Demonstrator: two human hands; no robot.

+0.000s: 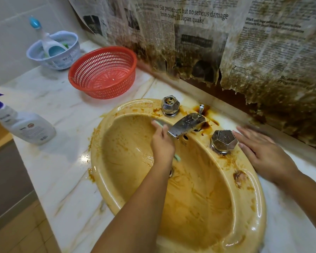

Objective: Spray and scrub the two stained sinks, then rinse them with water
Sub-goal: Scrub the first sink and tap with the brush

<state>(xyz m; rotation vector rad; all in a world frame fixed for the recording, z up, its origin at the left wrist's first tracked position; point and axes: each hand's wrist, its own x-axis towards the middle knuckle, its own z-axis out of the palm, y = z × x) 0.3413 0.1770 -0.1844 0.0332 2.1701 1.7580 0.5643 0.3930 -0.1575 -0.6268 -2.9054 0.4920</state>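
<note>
L hand (162, 145) fingers curled round a pale green brush (158, 124), bristle end pressed to the inner back wall of the sink (97, 161), just left of the chrome spout (186, 125); handle tip pokes out below the wrist. R hand (263, 152) flat, fingers (248, 136) straight & spread, holding nothing, resting on the sink's rim/counter edge just beside the R tap knob (223, 141). L tap knob (170, 105) sits behind the brush.

Yellow sink set in a marble countertop (53, 106), wet, w/ brown smears over bowl & rim, darkest round the spout base.

Spray bottle (24, 127) stands on the counter far L, well apart from the sink. Behind: red basket (102, 72), white basket (55, 50) w/ a blue-capped bottle (49, 42) in it. Stained, torn newspaper (208, 42) covers the back wall.
</note>
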